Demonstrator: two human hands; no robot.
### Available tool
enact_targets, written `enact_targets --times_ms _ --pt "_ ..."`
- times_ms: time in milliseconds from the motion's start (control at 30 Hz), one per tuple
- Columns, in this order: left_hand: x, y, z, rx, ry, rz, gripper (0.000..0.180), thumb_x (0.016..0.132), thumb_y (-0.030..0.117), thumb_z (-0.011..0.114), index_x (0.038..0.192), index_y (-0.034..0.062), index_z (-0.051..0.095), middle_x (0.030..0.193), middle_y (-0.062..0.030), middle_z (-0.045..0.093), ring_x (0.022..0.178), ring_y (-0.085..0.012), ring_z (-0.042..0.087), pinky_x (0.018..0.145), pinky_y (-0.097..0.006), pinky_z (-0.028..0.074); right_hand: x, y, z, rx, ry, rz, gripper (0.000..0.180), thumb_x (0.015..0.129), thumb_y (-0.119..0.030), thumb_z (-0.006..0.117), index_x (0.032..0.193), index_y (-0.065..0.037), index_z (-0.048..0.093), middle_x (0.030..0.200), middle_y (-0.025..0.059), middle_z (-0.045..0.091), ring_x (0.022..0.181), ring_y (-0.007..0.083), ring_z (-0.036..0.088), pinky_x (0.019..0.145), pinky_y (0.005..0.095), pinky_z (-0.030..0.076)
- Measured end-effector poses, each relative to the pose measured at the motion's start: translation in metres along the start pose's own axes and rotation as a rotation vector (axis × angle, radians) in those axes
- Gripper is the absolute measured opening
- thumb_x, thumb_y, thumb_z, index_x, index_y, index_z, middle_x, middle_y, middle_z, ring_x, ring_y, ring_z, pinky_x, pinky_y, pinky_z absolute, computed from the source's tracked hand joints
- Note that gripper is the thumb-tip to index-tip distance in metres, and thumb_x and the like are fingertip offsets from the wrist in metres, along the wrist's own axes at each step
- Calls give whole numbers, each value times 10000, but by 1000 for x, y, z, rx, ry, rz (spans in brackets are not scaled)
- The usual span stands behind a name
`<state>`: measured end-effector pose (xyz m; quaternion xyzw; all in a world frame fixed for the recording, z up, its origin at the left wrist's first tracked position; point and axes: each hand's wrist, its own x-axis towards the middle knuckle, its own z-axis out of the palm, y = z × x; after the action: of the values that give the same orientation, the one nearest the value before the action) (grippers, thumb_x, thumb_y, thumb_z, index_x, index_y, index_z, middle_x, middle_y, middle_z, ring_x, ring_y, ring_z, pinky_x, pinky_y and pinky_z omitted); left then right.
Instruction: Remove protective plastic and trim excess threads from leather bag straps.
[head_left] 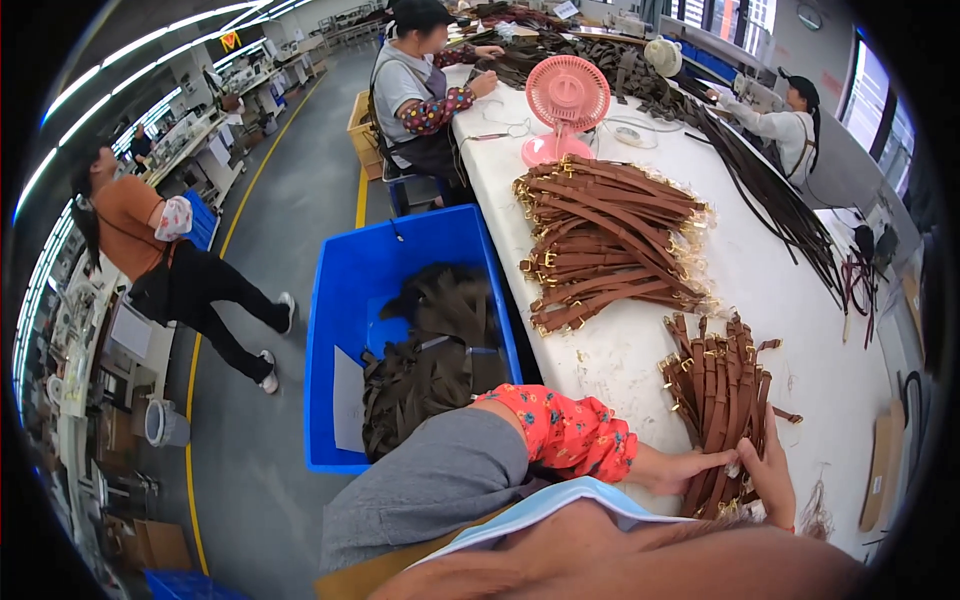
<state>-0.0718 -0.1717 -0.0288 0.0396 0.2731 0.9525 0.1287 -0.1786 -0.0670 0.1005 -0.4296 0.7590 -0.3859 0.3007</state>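
Note:
A bundle of brown leather straps [722, 390] with brass buckles lies on the near right of the white table. My left hand [690, 468], below a red floral sleeve, grips the lower part of the bundle from its left side. From the right, my right hand [770, 474] holds the same straps, its fingers along their edge and its thumb near my left fingertips. Part of my left hand's fingers is hidden by the straps. Farther up the table sits a larger pile of similar buckled straps [605, 240], some of it in clear wrapping.
A blue bin [318, 400] with dark straps stands left of the white table [600, 370]. A pink fan [568, 90] is beyond the larger pile. Long dark straps [770, 190] run along the far right. Two people sit at the table; another walks in the aisle.

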Motion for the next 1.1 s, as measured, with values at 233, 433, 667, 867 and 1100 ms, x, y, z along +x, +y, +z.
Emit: enact_targets --times_ms 233,433,667,867,1100 --pt "-4 6 -4 -18 39 -54 432 982 360 586 1344 135 518 1283 -30 621 1162 -176 610 1006 -395 487 -11 7 9 -241 132 -36 766 877 -34 572 1563 -26 232 1361 249 572 1212 307 593 1017 359 450" --pt "4 3 -12 -62 -71 -66 383 964 225 604 1318 90 545 1285 -53 642 1154 -191 622 1022 -385 482 -18 39 -13 -324 68 -255 823 810 116 455 1575 -28 187 1430 251 516 1321 350 521 1085 368 399" --pt "4 5 -14 -49 -85 -54 449 946 206 629 1364 92 513 1315 -56 624 1202 -195 590 1058 -395 457 -37 36 -31 -370 -57 -122 858 765 162 396 1575 -20 178 1457 275 456 1336 377 489 1102 368 380" --pt "2 6 -10 -47 -3 -59 576 917 226 669 1427 102 430 1394 -51 565 1257 -202 547 1076 -403 439 -61 66 -29 -739 149 -224 692 882 98 439 1541 -8 255 1444 259 445 1309 398 487 1090 418 394" --pt "-2 5 -15 -40 2 -70 585 908 230 687 1422 116 432 1395 -54 564 1269 -215 539 1092 -414 423 -99 208 -33 -530 403 -200 526 981 -42 437 1501 -10 362 1493 263 392 1354 414 432 1109 443 367"
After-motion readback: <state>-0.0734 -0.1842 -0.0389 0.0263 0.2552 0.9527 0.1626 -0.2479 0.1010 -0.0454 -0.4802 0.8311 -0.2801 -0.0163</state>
